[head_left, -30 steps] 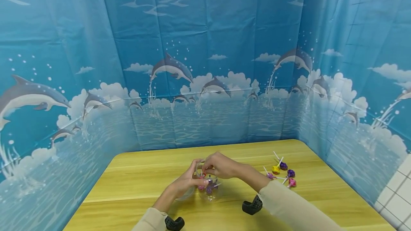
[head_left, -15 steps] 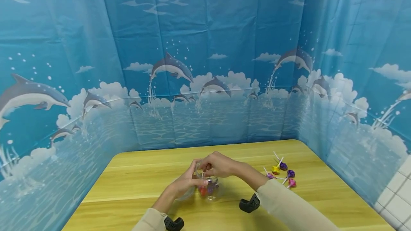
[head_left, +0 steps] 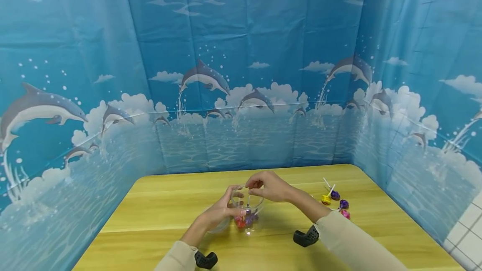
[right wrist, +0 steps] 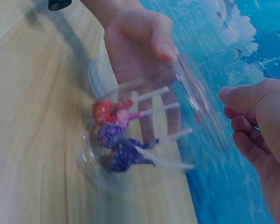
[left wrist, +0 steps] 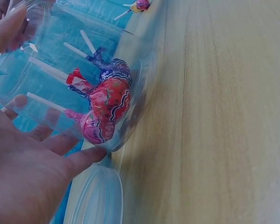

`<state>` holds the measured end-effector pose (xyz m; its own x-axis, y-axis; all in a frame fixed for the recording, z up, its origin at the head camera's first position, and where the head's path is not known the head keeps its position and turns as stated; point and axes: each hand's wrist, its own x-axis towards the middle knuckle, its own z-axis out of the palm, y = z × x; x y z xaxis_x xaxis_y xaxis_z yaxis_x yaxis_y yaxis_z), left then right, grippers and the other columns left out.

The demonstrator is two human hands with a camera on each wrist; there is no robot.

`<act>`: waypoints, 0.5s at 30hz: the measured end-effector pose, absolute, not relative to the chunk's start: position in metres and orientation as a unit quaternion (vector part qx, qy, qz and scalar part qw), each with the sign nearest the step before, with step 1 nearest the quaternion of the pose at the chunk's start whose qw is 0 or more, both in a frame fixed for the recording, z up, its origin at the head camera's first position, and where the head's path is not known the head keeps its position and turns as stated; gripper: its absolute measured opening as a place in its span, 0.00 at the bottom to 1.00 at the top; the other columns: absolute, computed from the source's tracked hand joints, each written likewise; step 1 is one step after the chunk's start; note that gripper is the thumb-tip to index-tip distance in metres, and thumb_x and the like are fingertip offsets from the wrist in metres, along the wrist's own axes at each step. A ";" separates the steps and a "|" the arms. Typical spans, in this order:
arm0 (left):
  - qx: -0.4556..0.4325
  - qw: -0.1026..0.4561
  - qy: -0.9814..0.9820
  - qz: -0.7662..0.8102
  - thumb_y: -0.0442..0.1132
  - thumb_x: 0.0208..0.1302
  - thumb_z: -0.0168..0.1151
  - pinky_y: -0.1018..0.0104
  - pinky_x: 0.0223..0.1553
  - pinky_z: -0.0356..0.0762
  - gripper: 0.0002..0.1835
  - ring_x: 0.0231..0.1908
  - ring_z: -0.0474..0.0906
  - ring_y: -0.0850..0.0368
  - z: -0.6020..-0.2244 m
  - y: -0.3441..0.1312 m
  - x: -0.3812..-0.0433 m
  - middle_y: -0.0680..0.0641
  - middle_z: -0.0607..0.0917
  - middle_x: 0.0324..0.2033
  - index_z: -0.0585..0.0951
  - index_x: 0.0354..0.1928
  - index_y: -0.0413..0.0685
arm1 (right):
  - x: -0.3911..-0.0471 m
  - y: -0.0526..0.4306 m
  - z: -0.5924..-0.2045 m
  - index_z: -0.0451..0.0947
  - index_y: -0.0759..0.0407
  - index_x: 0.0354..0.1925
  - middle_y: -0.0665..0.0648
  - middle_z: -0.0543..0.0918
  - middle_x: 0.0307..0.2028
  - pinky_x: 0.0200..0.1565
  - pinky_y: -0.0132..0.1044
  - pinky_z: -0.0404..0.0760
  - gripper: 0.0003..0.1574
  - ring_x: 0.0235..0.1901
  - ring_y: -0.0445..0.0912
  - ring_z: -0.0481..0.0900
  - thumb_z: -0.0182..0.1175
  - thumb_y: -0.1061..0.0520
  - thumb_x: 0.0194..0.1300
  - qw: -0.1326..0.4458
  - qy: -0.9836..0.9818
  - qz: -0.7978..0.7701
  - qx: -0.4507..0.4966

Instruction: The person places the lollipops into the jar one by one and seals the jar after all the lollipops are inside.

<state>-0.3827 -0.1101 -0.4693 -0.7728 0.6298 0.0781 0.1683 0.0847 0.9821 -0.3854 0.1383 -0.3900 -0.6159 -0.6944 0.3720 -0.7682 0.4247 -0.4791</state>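
Observation:
A clear plastic jar (head_left: 248, 229) stands on the table, its mouth upward. My left hand (head_left: 220, 213) holds it from the left, thumb at the near side of the rim and fingers behind. Inside lie a red lollipop (right wrist: 104, 112), a pink lollipop (left wrist: 97, 128) and two purple lollipops (right wrist: 110, 135), heads at the bottom and white sticks pointing toward the mouth. Above the rim's right side, my right hand (head_left: 271, 186) hovers with loosely bent fingers. Nothing shows between its fingers (right wrist: 242, 98) in the right wrist view.
Several wrapped lollipops lie at the right of the wooden table (head_left: 158, 212), among them a yellow one (head_left: 326, 199) and a pink one (head_left: 345, 214). A clear round lid (left wrist: 100, 196) lies left of the jar. Dolphin-print curtains (head_left: 226, 145) stand behind the table.
The red lollipop has gone down from the jar's mouth to its bottom. My right hand has let go of it and drawn out to the right. The left hand keeps hold of the jar.

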 end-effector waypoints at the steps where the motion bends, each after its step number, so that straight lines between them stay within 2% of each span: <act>1: 0.281 0.186 0.714 0.614 0.39 0.73 0.63 0.46 0.59 0.75 0.40 0.69 0.63 0.33 -0.469 -0.110 -0.383 0.37 0.61 0.71 0.52 0.79 0.54 | -0.385 0.142 -0.389 0.87 0.59 0.48 0.51 0.87 0.42 0.44 0.39 0.83 0.08 0.39 0.39 0.82 0.66 0.60 0.72 0.061 -0.844 0.320 0.426; 6: 0.281 0.182 0.719 0.609 0.40 0.72 0.65 0.48 0.57 0.76 0.41 0.68 0.64 0.33 -0.468 -0.110 -0.383 0.36 0.61 0.70 0.53 0.78 0.52 | -0.382 0.160 -0.389 0.87 0.55 0.47 0.44 0.85 0.39 0.43 0.40 0.82 0.07 0.38 0.40 0.82 0.66 0.57 0.73 0.064 -0.849 0.342 0.398; 10: 0.280 0.177 0.721 0.608 0.40 0.71 0.66 0.48 0.58 0.75 0.40 0.69 0.63 0.32 -0.467 -0.109 -0.383 0.36 0.61 0.70 0.55 0.77 0.54 | -0.381 0.175 -0.390 0.87 0.57 0.47 0.44 0.85 0.38 0.43 0.41 0.82 0.09 0.37 0.42 0.82 0.66 0.56 0.73 0.065 -0.852 0.349 0.386; 15: 0.284 0.176 0.725 0.603 0.40 0.71 0.66 0.48 0.59 0.75 0.40 0.68 0.62 0.31 -0.466 -0.109 -0.382 0.36 0.62 0.69 0.55 0.77 0.53 | -0.379 0.194 -0.392 0.87 0.55 0.47 0.44 0.85 0.40 0.43 0.40 0.83 0.08 0.39 0.43 0.83 0.67 0.55 0.72 0.070 -0.860 0.345 0.370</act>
